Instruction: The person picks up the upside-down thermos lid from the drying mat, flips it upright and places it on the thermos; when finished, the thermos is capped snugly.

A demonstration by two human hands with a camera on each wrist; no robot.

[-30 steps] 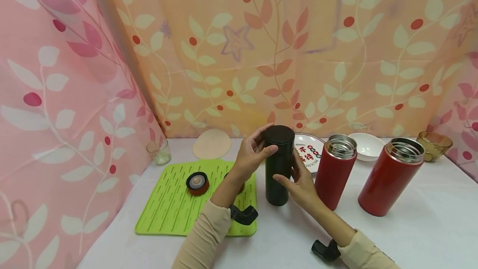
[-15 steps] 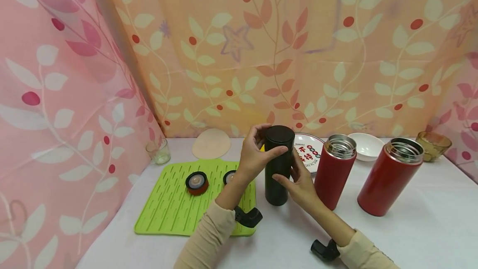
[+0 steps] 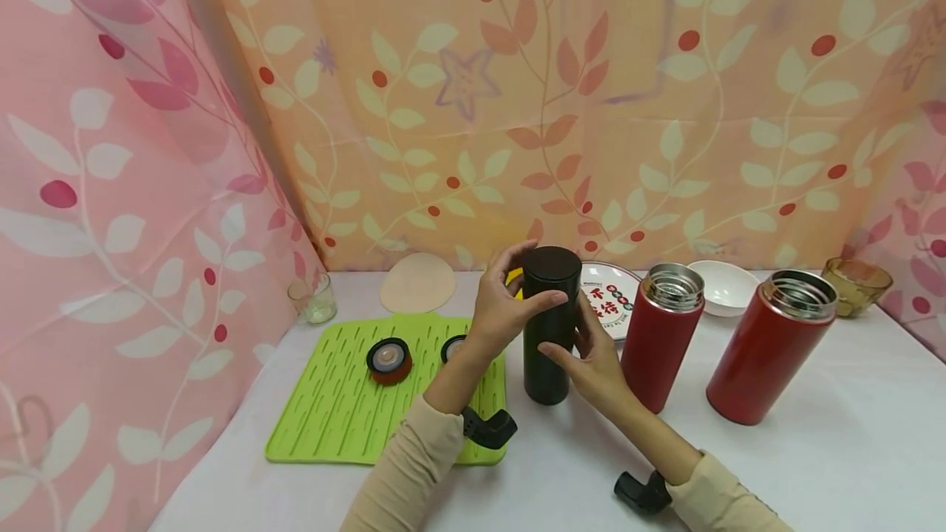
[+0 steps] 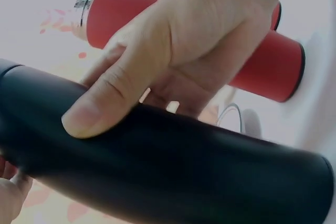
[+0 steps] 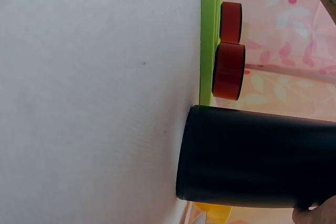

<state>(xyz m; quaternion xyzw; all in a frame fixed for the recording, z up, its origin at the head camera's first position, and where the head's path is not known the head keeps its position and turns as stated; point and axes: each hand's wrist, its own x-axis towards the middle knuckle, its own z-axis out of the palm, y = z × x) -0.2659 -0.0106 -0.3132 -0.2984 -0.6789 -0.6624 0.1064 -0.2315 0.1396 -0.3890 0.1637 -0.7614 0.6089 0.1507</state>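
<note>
A black thermos flask (image 3: pixel 547 351) stands upright on the white table, its black lid (image 3: pixel 553 266) on top. My left hand (image 3: pixel 501 306) grips it around the lid from the left, thumb lying across the front. Lower down, my right hand (image 3: pixel 600 360) holds the body from the right, its thumb on the near side. That same right hand (image 4: pixel 184 40) fills much of the left wrist view, fingers partly hidden behind the flask (image 4: pixel 173 166). In the right wrist view the flask's base (image 5: pixel 191 153) meets the table, with a bit of thumb (image 5: pixel 317 213) at the corner.
Two red flasks without lids (image 3: pixel 663 339) (image 3: pixel 772 347) stand at right. Left lies a green drying mat (image 3: pixel 332 417) with two red-and-black lids (image 3: pixel 389 361) (image 3: pixel 452 348). Behind are a glass (image 3: pixel 314 300), a printed plate (image 3: pixel 602 282), a white bowl (image 3: pixel 724 287) and an amber bowl (image 3: pixel 857 286).
My left thumb has slid rightward across the flask, and the left forearm has shifted right, uncovering more of the second lid. The right hand and the flask have stayed in place.
</note>
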